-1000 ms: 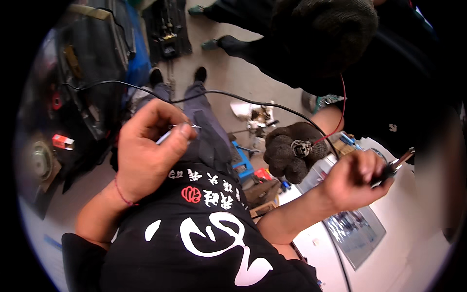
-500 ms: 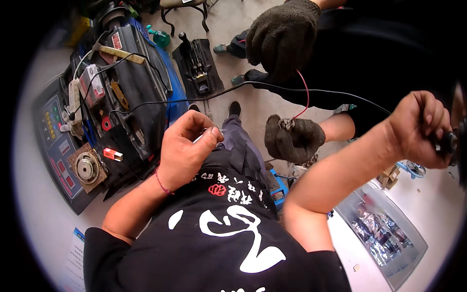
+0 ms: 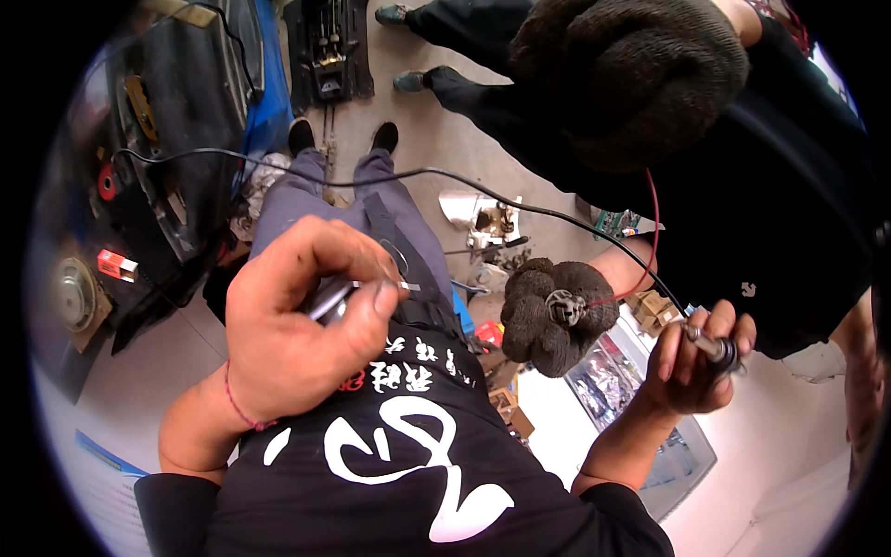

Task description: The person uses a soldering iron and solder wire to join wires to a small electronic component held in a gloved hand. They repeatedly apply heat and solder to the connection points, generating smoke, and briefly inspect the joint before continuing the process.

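My left hand [image 3: 302, 330] is raised in front of my chest, forearm coming up from the lower left, wrist bent so the back of the hand faces me. Its fingers are curled shut around a thin silver tool [image 3: 339, 297], pinched between thumb and forefinger, with a short metal tip poking out to the right past my thumb. A red string sits round that wrist.

My right hand [image 3: 696, 362] is out to the right, forearm rising from the lower middle, elbow bent. The fingers are closed around a small dark probe [image 3: 713, 350], held near its end. A black cable [image 3: 390, 174] runs from the probe up and left in a long arc, across my grey trousers [image 3: 316, 200] and on to the dark machine [image 3: 176, 139] on the floor at my left.

Between my two hands, nearer the right one, another person's gloved hand [image 3: 557, 316] in a dark knit glove is bunched into a fist around a small round metal part [image 3: 560, 304]. A red wire [image 3: 640, 269] leads up from that part. That person's other gloved hand [image 3: 631, 79] hangs large at the top of my view, fingers curled downward.

The white bench [image 3: 789, 483] lies at lower right, with a clear plastic box [image 3: 640, 408] just below my right wrist. My shoes [image 3: 339, 137] stand on the concrete floor [image 3: 418, 121] beside a black tool tray [image 3: 325, 51].
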### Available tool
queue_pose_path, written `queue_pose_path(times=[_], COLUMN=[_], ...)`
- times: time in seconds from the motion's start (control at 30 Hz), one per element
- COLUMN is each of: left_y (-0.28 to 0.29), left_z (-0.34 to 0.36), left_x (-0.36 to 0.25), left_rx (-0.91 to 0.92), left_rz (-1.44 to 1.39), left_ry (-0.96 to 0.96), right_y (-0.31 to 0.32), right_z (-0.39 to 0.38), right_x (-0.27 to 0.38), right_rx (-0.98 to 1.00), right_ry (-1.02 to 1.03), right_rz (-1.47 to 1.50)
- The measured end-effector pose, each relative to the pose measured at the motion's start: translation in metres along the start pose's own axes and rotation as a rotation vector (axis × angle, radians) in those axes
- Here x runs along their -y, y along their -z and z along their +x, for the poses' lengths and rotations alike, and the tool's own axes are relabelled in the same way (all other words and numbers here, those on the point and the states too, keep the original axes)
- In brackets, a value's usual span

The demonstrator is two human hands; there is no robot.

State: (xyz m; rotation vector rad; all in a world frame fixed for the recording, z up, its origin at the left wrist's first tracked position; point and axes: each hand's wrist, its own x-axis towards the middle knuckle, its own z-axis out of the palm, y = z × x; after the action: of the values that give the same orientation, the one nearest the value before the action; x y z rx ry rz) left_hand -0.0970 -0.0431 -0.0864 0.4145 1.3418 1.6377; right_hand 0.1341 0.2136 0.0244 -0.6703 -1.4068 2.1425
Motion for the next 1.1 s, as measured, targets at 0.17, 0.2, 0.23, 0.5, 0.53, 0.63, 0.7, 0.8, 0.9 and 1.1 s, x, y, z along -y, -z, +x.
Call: queue_pose_path(times=[0.17,0.2,0.23,0.5,0.53,0.63,0.7,0.8,0.9,1.1], left_y=[-0.005,-0.006,-0.008,-0.045,-0.047,-0.055,-0.054,-0.06,-0.072,-0.098], left_z=[0.008,0.011,0.014,0.04,0.041,0.049,0.059,0.062,0.062,0.072], left_x=[-0.008,-0.01,-0.011,-0.008,-0.007,-0.014,-0.021,-0.038,-0.049,-0.064], left_rx=[0.188,0.188,0.19,0.174,0.152,0.08,0.128,0.239,0.28,0.183], left_rz=[0.089,0.094,0.1,0.087,0.114,0.26,0.454,0.483,0.426,0.315], left_ry=[-0.208,-0.224,-0.24,-0.219,-0.236,-0.256,-0.253,-0.105,-0.029,0.338], right_y=[0.007,0.007,0.002,-0.008,-0.006,0.005,0.003,0.004,0.005,0.018], right_z=[0.014,0.011,0.012,-0.012,-0.016,-0.023,-0.021,-0.011,-0.004,0.013], right_x=[-0.019,-0.018,-0.023,-0.045,-0.045,-0.046,-0.056,-0.058,-0.059,-0.064], right_rx=[-0.064,-0.048,-0.07,-0.153,-0.155,-0.116,-0.043,0.21,0.384,0.557], right_ry=[0.056,0.097,0.132,0.157,0.178,0.217,0.328,0.415,0.497,0.606], right_rz=[0.029,0.015,0.013,-0.055,0.031,0.002,-0.187,-0.262,-0.144,-0.123])
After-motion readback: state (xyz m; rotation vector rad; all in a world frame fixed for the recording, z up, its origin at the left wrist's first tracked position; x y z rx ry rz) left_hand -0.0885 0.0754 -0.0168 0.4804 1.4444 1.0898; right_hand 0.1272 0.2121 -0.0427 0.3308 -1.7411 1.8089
